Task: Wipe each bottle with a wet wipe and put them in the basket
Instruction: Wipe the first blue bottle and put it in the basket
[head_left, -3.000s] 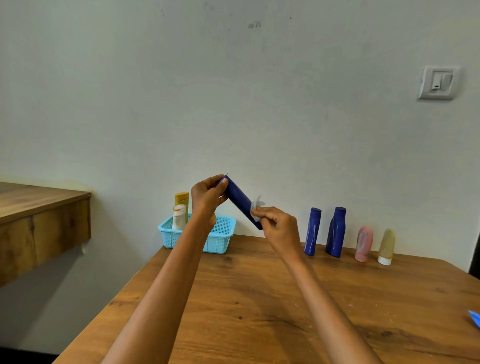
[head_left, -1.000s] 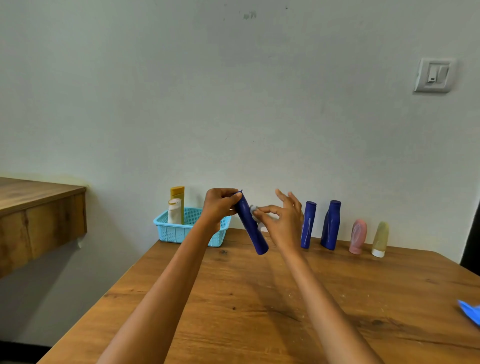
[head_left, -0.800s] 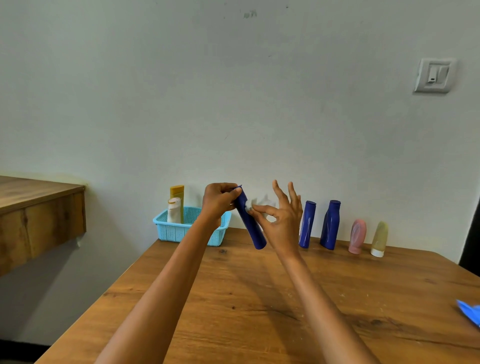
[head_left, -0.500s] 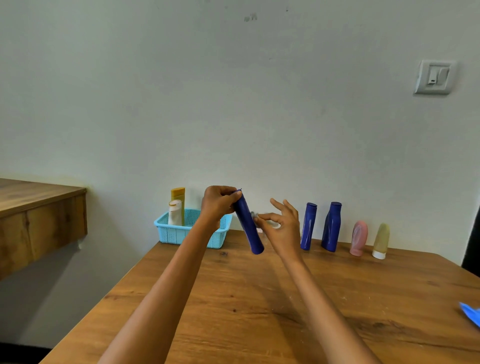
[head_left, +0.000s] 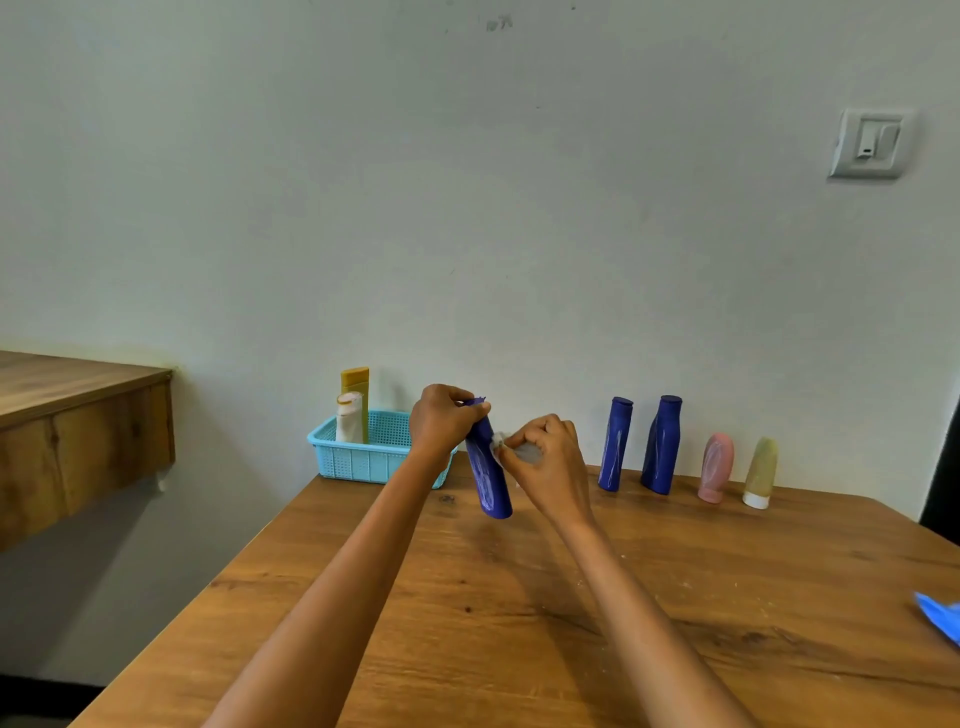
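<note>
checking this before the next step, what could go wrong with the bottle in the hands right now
1. The left hand grips the blue bottle only near its cap, tilted above the table; wiping pressure could twist it loose.
2. The right hand pinches a small wet wipe; it may slip out.
3. The basket sits at the table's corner; a careless drop could nudge it off.

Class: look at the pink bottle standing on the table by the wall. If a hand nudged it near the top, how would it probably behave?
The pink bottle stands on its narrow cap end with the wider body above, so it would probably tip rather than slide. Its rounded body suggests it might then roll. It looks like light plastic, so a small nudge may suffice.
</note>
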